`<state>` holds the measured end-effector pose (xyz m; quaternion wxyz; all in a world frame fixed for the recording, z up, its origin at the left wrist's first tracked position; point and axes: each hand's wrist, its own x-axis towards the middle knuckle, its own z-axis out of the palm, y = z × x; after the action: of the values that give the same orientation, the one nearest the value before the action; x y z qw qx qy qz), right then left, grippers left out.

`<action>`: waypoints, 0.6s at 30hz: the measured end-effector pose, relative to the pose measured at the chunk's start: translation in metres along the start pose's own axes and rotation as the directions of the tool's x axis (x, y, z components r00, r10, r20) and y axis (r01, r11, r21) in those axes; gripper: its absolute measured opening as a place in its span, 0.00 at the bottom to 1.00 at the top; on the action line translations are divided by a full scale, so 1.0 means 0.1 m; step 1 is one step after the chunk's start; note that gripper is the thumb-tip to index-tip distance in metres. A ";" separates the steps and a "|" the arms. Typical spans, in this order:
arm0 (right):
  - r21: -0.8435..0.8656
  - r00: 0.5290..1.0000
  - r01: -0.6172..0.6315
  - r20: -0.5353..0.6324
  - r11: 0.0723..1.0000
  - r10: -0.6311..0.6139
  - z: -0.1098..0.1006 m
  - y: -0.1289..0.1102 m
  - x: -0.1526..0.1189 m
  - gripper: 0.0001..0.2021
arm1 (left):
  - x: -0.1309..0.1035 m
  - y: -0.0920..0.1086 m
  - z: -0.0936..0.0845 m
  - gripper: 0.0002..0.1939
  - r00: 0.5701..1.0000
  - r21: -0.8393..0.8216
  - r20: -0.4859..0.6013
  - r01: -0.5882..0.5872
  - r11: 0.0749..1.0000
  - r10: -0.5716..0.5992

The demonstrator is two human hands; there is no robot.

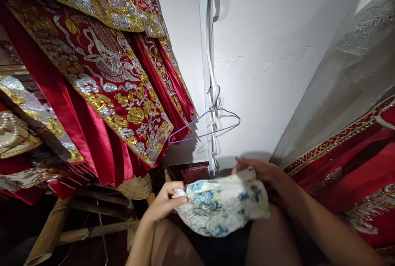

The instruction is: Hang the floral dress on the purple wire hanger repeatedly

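A white cloth piece with a blue and yellow-green floral print (205,208) spreads across my lap, its lower edge rounded. My left hand (168,200) is closed on the cloth's left end, pinching it between thumb and fingers. At the upper right edge of the cloth is my right hand (257,169), its fingers stretched out toward the left, partly behind the fabric. The cloth near this hand is smeared by motion, and the right thumb is not clear.
A purple wire hanger (205,135) hangs from a white strap (211,60) by the wall. Red garments with gold and silver embroidery (108,60) hang at left, above a bamboo frame (95,231). More red embroidered fabric (348,175) lies at right.
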<state>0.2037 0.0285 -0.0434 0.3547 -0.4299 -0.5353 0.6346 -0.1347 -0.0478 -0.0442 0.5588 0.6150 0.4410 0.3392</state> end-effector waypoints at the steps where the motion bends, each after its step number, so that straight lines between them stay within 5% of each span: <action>1: 0.049 0.996 -0.048 0.072 0.998 0.045 -0.04 -0.08 0.03 0.26 | -0.05 0.05 -0.02 0.23 1.000 0.049 0.022 0.010 0.999 -0.011; 3: 0.097 0.978 -0.069 0.205 0.993 0.048 -0.10 -0.26 0.06 0.26 | -0.11 0.11 -0.03 0.20 0.998 0.193 0.054 0.032 0.981 -0.043; 5: 0.010 0.969 0.055 0.241 0.998 -0.056 -0.13 -0.46 0.09 0.20 | -0.14 0.10 -0.04 0.20 0.995 0.362 0.041 0.075 0.929 -0.096; 10: -0.471 0.928 0.328 -0.004 0.819 -0.373 -0.06 -0.68 0.40 0.12 | -0.24 0.02 -0.07 0.22 0.979 0.581 -0.089 0.201 0.789 -0.185; 14: -0.559 0.838 0.411 -0.080 0.720 -0.540 -0.02 -0.52 0.79 0.32 | -0.28 0.15 -0.04 0.12 0.965 0.387 -0.255 0.156 0.909 -0.058; 18: -0.564 0.856 0.350 -0.133 0.748 -0.500 -0.08 -0.26 0.99 0.25 | -0.20 0.26 -0.04 0.08 0.871 0.072 -0.489 -0.001 0.997 0.036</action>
<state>0.1733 0.1263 -0.0349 0.4318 -0.4586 -0.7160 0.3009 -0.1413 -0.0641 -0.0161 0.4038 0.5322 0.5738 0.4739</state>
